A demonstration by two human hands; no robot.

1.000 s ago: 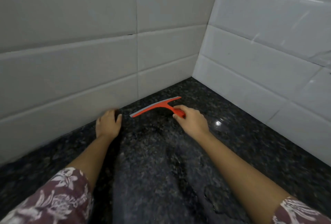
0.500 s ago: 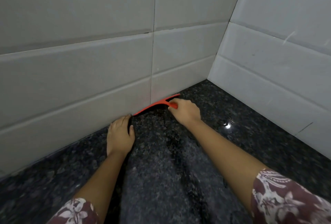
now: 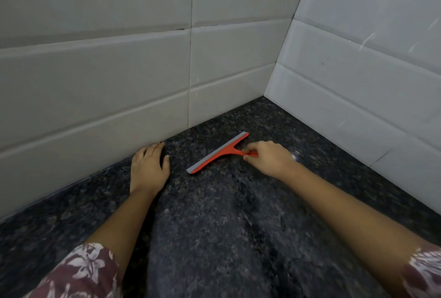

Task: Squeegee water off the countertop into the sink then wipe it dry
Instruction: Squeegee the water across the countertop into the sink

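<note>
A red squeegee (image 3: 218,154) with a grey rubber blade lies blade-down on the dark speckled granite countertop (image 3: 214,226), a short way out from the back wall. My right hand (image 3: 267,159) is closed on its red handle. My left hand (image 3: 149,169) rests flat, palm down, on the counter, with its fingertips close to the foot of the back wall, left of the blade. A wet sheen and a streak show on the stone between my arms. No sink is in view.
White tiled walls meet in a corner: the back wall (image 3: 119,83) on the left and the side wall (image 3: 358,83) on the right. Counter surface stretches toward me and to the right.
The squeegee blade was pressed against the foot of the back wall half a second ago. My right hand has since pulled it away from the wall toward me. My left hand has stayed planted.
</note>
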